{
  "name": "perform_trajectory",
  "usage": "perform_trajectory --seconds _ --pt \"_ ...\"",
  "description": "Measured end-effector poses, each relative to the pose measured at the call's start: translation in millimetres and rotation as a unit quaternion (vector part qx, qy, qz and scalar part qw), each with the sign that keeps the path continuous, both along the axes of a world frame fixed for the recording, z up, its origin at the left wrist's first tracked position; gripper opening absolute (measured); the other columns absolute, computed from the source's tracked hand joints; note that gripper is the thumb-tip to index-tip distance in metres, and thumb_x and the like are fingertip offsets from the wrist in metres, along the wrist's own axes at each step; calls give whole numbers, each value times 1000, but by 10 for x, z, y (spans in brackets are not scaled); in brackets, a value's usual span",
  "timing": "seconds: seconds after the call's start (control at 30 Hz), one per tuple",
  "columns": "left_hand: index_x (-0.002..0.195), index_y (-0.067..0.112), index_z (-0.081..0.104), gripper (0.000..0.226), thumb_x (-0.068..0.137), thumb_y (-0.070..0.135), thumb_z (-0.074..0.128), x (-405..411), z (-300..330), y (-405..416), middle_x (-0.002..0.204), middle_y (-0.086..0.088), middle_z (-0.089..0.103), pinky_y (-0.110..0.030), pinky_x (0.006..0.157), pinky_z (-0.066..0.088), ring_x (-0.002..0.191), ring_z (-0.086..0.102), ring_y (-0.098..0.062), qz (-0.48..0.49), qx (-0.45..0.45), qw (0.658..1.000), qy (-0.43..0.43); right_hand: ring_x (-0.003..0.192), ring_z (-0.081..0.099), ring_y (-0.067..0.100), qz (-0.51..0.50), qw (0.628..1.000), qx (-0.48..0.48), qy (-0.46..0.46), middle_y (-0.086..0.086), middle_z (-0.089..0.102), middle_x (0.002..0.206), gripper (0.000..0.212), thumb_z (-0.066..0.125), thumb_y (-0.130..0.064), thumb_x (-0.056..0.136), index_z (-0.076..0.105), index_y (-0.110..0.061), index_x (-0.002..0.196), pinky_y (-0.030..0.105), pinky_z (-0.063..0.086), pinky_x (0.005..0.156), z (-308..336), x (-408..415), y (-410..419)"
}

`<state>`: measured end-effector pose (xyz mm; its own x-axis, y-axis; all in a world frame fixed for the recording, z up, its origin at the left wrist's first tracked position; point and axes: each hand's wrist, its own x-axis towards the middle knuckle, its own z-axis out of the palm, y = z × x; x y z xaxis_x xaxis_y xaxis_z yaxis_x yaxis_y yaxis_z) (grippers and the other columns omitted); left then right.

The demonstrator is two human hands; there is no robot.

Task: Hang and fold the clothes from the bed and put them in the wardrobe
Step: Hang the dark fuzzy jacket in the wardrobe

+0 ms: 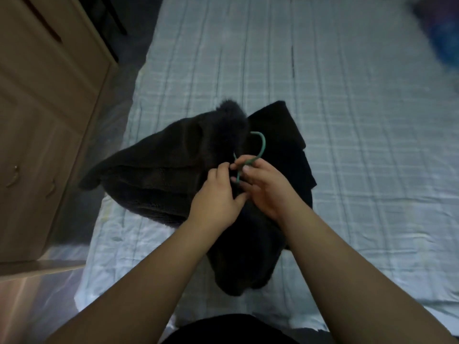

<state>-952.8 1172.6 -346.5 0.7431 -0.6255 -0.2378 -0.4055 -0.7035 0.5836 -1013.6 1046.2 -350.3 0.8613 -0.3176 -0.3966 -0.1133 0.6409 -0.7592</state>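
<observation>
On the bed (pixel 347 120), both hands pinch the green hanger (pixel 259 147) at the dark fleece (pixel 159 170) collar; right hand (pixel 263 187) should steady the hook while left hand (pixel 218 194) eases fabric over.

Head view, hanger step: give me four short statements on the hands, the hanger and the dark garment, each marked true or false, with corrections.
1. The thin green wire hanger has its hook showing above the dark fuzzy fleece garment. True.
2. The right hand rests flat on the checked bedsheet, away from the hanger. False: its fingers pinch the hanger's neck just below the hook.
3. The left hand is at the garment right beside the hanger's neck. True.
4. The garment already hangs inside the brown wooden wardrobe. False: it lies on the pale checked bedsheet, with the wardrobe off to the left.
</observation>
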Motion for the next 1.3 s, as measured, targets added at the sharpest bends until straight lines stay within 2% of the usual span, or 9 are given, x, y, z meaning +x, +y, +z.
perform_trajectory --seconds 0.17,0.47,0.6,0.7,0.8,0.93,1.07,1.17,1.3 --pt "123 25 39 50 81 26 66 190 771 -11 118 -4 54 -46 79 55 96 62 -25 -4 -58 998 20 109 63 27 72 989 -121 -46 17 66 115 38 53 -4 80 65 -9 115 34 53 92 829 73 -25" --pt "110 21 54 31 82 14 63 222 1792 -260 105 3 60 -27 75 40 95 59 -19 -74 -92 992 -41 78 61 12 -34 916 -399 -7 2 72 96 66 34 12 80 74 -34 106 31 54 76 1734 3 -244" --pt "118 20 60 37 82 12 62 111 2052 -445 113 -2 66 -27 83 44 104 61 -21 -109 -78 988 -75 83 62 9 -110 840 -532 -15 -5 69 100 54 44 9 82 75 -26 110 30 53 83 1856 -153 -561" --pt "126 21 62 44 83 11 63 -4 2194 -643 120 -2 64 -22 87 40 111 59 -21 -139 -65 983 -103 106 65 10 -98 823 -559 -22 -7 68 110 44 48 13 85 70 -14 113 28 51 99 1900 -371 -783" --pt "125 22 64 43 83 13 65 -124 2359 -840 118 -4 59 -26 93 41 111 57 -23 -153 -47 976 -148 108 61 14 -56 763 -642 -53 -22 60 105 43 58 8 82 72 -20 113 30 48 100 1967 -639 -1072" --pt "120 22 66 40 81 13 67 -310 2723 -1050 116 2 57 -36 96 45 109 55 -18 -183 -40 963 -196 115 53 15 -25 701 -710 -58 -7 62 120 38 68 -10 88 66 -22 124 31 43 104 2136 -856 -1387" --pt "118 25 66 36 83 15 67 -531 3116 -1211 114 5 57 -35 87 47 103 57 -16 -239 0 942 -236 113 51 6 -33 682 -723 -103 -4 64 122 33 64 -10 91 66 -18 123 24 40 102 2452 -957 -1510" --pt "118 30 65 38 82 17 67 -624 3374 -1253 112 8 59 -37 86 49 103 59 -16 -250 -1 926 -281 107 60 16 -1 647 -755 -108 -2 70 112 24 60 -11 93 70 -17 114 37 47 97 2694 -993 -1596" --pt "122 41 61 41 84 28 69 -645 3675 -1152 110 13 58 -39 83 53 101 59 -14 -224 -11 904 -364 103 62 8 -4 653 -749 -113 -9 72 110 19 60 -20 97 71 -24 111 31 48 92 3059 -1013 -1622"
